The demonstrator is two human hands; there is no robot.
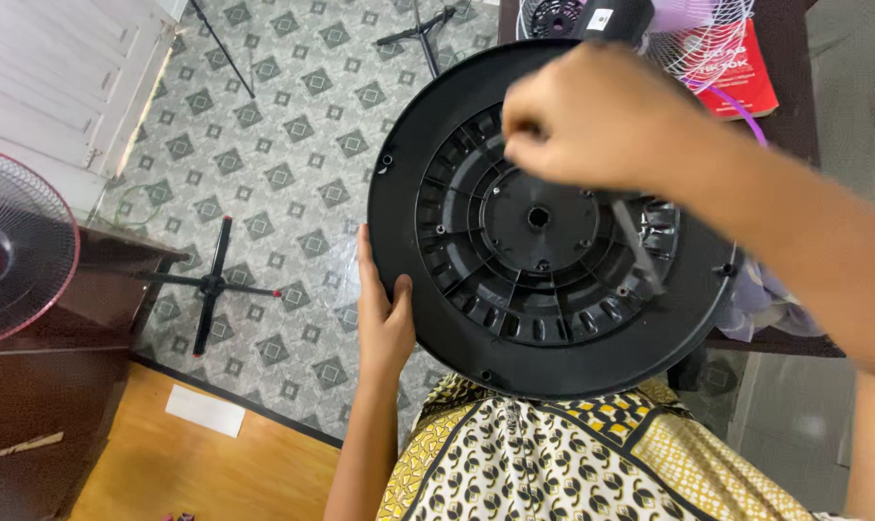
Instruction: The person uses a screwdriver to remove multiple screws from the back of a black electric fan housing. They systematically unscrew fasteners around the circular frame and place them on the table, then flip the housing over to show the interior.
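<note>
- The big round black fan base [553,222] is turned bottom-up, so its ribs and the little hole in the middle show. It sits in front of the person, over their lap, with its far edge by the dark worktop [794,68].
- The left hand [384,314] holds the base by its left rim – thumb on the top side, the other fingers curled under the edge. It keeps the base steady.
- The right hand [592,121] is above the middle of the base, fingers pressed together in a pinch around something small. It is blurry there, so I cannot tell what the fingertips grip.
- A thin grey tool [638,249], like a screwdriver, slants down under that hand to the ribbed ring on the right side. I cannot tell if its tip is in a screw.
- How far along it looks – I think the work on the underside is in the middle, not finished. The base is all alone, with no pole stuck in the middle hole.
- Other fan parts lie about and are not joined on: a white wire fan cage [698,39] on the worktop, on top of a red book [751,77], a red fan [13,251] on a dark cabinet to the left, and black cross-shaped stands [210,285] on the tiled floor [292,145].
- So I judge there is plenty left to put together or take apart.
</note>
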